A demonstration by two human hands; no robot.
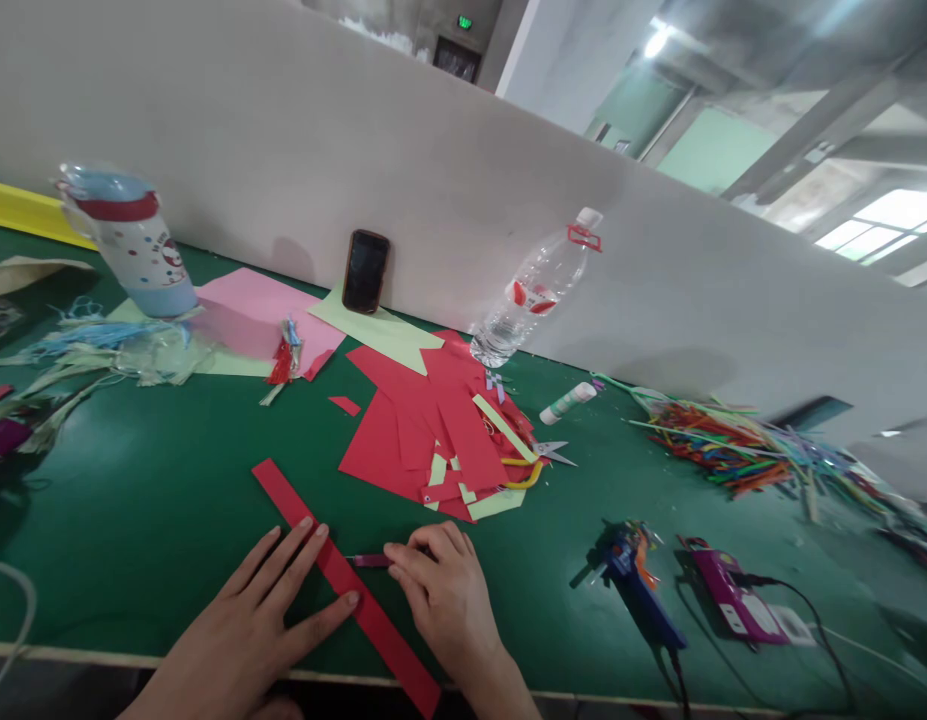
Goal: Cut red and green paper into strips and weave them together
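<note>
Red paper strip (341, 573) flat on green tabletop (170, 450), long axis slanting from far left to near right. Left hand (257, 605) nearer: fingers spread, tips resting on the strip, nothing gripped. Right hand (448, 590) to the strip's right, fingers closed around a slim purple tool (371, 560), tip pointing left at the strip's right edge; contact there, cannot tell.

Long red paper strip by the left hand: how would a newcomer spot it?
On the green tabletop, go from the red-and-pale-green paper heap toward the near edge. There, a long, straight red paper strip lies diagonally under the fingers of the bare left hand. Unlike the heap's overlapping pieces, it lies apart.
</note>
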